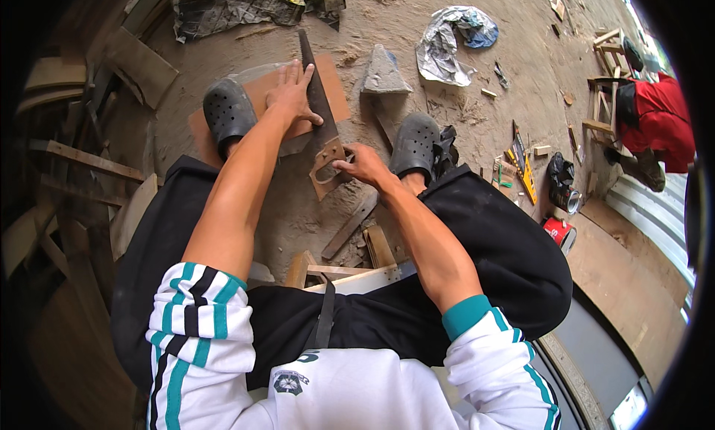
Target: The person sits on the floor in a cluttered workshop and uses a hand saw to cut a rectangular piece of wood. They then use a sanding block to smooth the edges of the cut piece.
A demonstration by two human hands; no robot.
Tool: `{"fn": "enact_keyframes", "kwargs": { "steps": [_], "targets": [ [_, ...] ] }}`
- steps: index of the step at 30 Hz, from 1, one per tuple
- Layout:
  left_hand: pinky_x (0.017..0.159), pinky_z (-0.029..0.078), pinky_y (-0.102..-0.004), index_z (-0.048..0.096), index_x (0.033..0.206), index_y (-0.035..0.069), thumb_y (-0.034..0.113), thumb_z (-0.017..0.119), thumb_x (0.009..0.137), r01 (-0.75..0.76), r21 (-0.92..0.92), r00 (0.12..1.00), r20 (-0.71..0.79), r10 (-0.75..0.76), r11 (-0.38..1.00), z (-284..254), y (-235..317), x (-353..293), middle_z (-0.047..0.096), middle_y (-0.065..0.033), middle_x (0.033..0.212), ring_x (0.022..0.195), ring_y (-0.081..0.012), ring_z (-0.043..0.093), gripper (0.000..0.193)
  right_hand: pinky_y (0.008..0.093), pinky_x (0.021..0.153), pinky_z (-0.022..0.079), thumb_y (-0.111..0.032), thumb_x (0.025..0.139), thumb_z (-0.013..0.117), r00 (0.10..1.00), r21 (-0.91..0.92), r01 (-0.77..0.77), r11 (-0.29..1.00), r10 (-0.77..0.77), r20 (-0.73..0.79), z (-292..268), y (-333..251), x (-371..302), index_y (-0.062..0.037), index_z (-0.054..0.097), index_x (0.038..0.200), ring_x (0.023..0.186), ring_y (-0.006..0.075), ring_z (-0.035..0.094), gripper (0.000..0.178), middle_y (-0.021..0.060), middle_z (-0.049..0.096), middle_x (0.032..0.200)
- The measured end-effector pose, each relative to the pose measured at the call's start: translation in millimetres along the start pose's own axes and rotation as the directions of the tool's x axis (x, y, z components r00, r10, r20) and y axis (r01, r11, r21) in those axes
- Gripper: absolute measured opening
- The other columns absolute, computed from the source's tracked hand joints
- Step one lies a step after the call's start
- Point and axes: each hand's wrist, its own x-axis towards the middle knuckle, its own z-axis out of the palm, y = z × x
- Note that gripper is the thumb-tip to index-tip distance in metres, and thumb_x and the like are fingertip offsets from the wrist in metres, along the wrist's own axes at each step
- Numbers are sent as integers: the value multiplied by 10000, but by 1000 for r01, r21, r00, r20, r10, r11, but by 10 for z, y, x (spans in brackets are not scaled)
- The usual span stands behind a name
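A handsaw [318, 102] with a dark blade and brown wooden handle points away from me. Its handle is in the grip of my right hand [365, 165], fingers partly through the opening. My left hand [289, 99] lies flat with spread fingers on a thin brown board [333, 84], its thumb close to the blade. The blade lies across the board's right part; whether it has cut in, I cannot tell. My left foot, in a dark grey clog [229, 110], rests on the board's left side. Something pale shows partly beneath the board.
A concrete block [385, 71] and crumpled paper [453, 46] lie ahead on the sandy ground. A yellow-and-black tool [523, 173] and a red can [558, 233] are at right. Wood scraps [93, 162] crowd the left. A person in red [665, 121] is at far right.
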Motion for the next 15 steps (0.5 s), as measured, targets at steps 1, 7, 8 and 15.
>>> {"fn": "enact_keyframes", "kwargs": {
  "steps": [1, 7, 8, 15],
  "targets": [
    [1038, 416, -615, 48, 1572, 289, 650, 867, 489, -5, 12, 1000, 13, 4, 1000, -21, 11, -15, 4, -19, 1647, 1500, -359, 67, 1406, 456, 844, 498, -236, 862, 655, 998, 7, 14, 1000, -13, -58, -20, 11, -23, -25, 688, 1100, 966, 393, 651, 319, 240, 681, 982],
    [988, 466, -621, 79, 1573, 254, 647, 862, 495, -64, 27, 998, 14, 64, 998, -88, 0, -64, 11, 59, 1642, 1493, -386, 50, 1389, 401, 834, 528, -174, 894, 575, 935, 58, -107, 993, 121, -334, -75, 130, 74, -53, 715, 1062, 910, 364, 687, 250, 210, 703, 952],
    [984, 466, -623, 86, 1573, 247, 643, 864, 495, -56, 15, 998, 18, 56, 998, -89, -1, -72, 17, 74, 1641, 1493, -385, 35, 1387, 401, 835, 528, -164, 891, 569, 942, 63, -110, 992, 124, -312, -78, 124, 96, -55, 716, 1056, 915, 364, 686, 247, 210, 704, 950],
    [994, 467, -591, 84, 1574, 212, 654, 861, 476, -61, 10, 998, 20, 61, 998, -149, 31, -112, 29, 31, 1644, 1482, -419, 75, 1416, 375, 794, 529, -138, 886, 531, 923, 268, -211, 940, 282, -261, 130, 106, 135, -40, 704, 1016, 881, 324, 702, 238, 180, 715, 907]
  ]
}}
